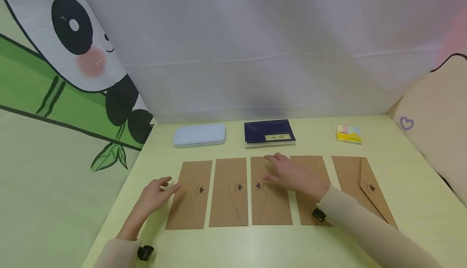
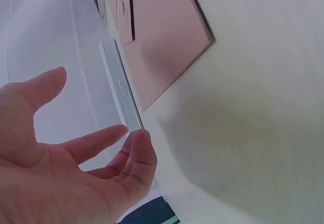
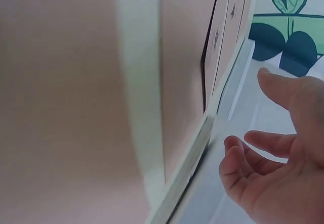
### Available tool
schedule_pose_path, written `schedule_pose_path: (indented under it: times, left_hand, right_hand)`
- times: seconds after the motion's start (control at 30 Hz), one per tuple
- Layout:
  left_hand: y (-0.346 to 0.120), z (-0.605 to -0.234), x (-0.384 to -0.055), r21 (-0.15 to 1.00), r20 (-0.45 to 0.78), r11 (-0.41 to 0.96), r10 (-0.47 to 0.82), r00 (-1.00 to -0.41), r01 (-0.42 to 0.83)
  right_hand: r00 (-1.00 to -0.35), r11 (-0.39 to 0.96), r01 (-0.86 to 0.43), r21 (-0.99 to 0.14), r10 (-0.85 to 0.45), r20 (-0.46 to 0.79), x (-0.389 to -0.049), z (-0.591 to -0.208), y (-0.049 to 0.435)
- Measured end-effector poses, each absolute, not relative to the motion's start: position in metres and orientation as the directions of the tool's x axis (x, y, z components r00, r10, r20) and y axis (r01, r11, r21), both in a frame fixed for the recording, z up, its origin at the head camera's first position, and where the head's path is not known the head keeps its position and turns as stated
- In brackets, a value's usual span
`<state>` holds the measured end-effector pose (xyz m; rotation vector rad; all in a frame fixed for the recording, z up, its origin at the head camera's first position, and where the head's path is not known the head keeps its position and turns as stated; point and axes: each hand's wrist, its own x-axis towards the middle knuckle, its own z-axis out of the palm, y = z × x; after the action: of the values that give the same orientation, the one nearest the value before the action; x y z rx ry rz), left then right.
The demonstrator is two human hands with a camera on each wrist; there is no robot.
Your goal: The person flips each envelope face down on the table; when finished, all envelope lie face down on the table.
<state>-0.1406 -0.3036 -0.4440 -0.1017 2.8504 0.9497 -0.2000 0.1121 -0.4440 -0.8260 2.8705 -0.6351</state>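
Note:
Several brown paper envelopes lie side by side in a row on the table. My left hand (image 1: 155,197) hovers at the left edge of the leftmost envelope (image 1: 184,211), its fingers loosely bent and holding nothing. A second envelope (image 1: 229,209) lies beside that one. Over the upper part of the third envelope (image 1: 271,209), my right hand (image 1: 292,174) reaches in from the right, empty, with fingers relaxed. Its wrist and sleeve cover part of the fourth envelope (image 1: 310,168). The rightmost envelope (image 1: 352,179) has its pointed flap and a small black crown print showing.
Behind the row are a pale blue flat case (image 1: 200,134), a dark blue notebook (image 1: 268,131) and a pack of coloured sticky notes (image 1: 349,134). A white cloth backdrop (image 1: 255,57) rises at the table's far edge. Printed panels stand on both sides.

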Motion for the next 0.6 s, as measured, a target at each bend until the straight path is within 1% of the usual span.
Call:
schedule_pose_path:
  times: [0.13,0.3,0.4,0.6]
  left_hand:
    - [-0.306,-0.444,-0.140,0.591,-0.163,0.798,-0.023,-0.986,-0.116]
    - [-0.306,-0.445,-0.143,0.577,-0.194,0.802,-0.048,-0.980,-0.153]
    - [-0.306,-0.446,-0.145,0.571,-0.206,0.804,-0.053,-0.977,-0.164]
    - [-0.305,-0.448,-0.148,0.591,-0.214,0.790,-0.042,-0.976,-0.163]
  right_hand:
    - [-0.838,0.715,-0.497,-0.492,-0.543,0.056,-0.204,-0.452,0.089]
    - [-0.823,0.705,-0.524,-0.478,-0.564,0.072,-0.205,-0.454,0.066]
    - [-0.815,0.708,-0.534,-0.462,-0.577,0.057,-0.204,-0.453,0.054]
    - [-0.799,0.690,-0.533,-0.490,-0.601,0.022,-0.203,-0.453,0.033]
